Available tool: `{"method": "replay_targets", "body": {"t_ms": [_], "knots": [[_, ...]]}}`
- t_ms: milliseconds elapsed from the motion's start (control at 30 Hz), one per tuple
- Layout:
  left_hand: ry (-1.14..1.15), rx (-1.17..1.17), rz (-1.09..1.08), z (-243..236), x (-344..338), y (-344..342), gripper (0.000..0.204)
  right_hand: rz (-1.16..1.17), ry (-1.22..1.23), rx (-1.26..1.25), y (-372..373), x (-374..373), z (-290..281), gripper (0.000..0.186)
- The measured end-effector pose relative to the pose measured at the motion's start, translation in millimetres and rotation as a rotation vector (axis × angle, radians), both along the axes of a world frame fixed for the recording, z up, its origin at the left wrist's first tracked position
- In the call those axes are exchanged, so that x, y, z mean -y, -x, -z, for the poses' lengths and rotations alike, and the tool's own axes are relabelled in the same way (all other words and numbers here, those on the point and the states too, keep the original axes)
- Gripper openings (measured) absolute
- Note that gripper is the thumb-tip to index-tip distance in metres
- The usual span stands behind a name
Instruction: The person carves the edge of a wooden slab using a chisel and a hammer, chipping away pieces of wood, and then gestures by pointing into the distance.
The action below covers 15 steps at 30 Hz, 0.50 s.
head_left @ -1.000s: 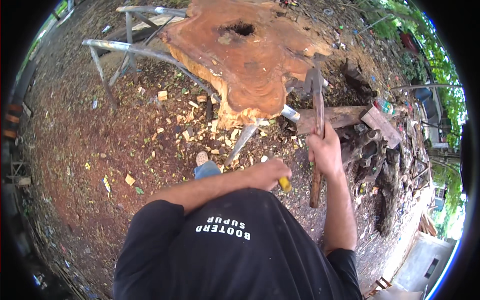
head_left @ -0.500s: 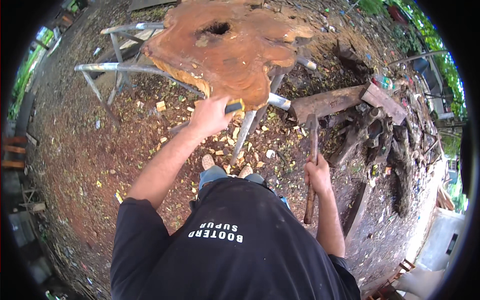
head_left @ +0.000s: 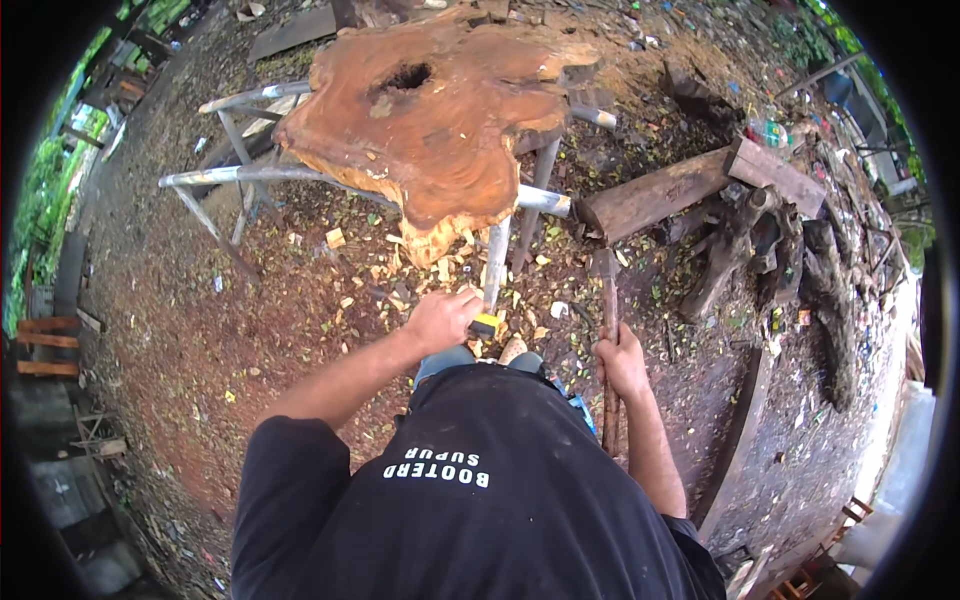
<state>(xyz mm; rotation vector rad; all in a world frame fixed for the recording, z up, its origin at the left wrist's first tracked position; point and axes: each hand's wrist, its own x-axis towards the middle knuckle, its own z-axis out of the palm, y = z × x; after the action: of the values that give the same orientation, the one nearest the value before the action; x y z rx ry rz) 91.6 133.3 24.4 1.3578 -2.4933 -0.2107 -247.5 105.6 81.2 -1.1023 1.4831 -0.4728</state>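
Ground: bare reddish dirt [head_left: 170,330] outdoors, littered with pale wood chips.
Slab: a big orange-brown wood slab [head_left: 430,110] lies on a grey metal frame [head_left: 250,175], ahead of both hands.
Left hand: the left hand [head_left: 442,318] is closed around a yellow-and-black tool [head_left: 487,324] just below the slab's near edge, nearer the slab.
Right hand: the right hand [head_left: 622,360] grips a long wooden handle [head_left: 609,330], upright, its head pointing away toward the beam [head_left: 655,195].

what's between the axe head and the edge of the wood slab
Nothing solid shows in the gap. The right hand holds the axe upright, head near the ground, right of the wood slab. A metal stand leg runs beneath the slab's lower edge, where the left hand grips a yellow-handled tool.
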Motion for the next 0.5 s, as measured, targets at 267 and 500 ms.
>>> {"method": "replay_targets", "body": {"t_ms": [267, 500], "knots": [[-0.119, -0.915, -0.518, -97.6, 52.3, 5.9, 0.034, 0.016, -0.018, 0.02, 9.9, 2.1, 6.0, 0.019], [-0.295, -1.402, -0.392, -161.7, 133.8, -32.5, 0.023, 0.022, 0.014, 0.032, 0.6, 3.1, -8.4, 0.017]]}}
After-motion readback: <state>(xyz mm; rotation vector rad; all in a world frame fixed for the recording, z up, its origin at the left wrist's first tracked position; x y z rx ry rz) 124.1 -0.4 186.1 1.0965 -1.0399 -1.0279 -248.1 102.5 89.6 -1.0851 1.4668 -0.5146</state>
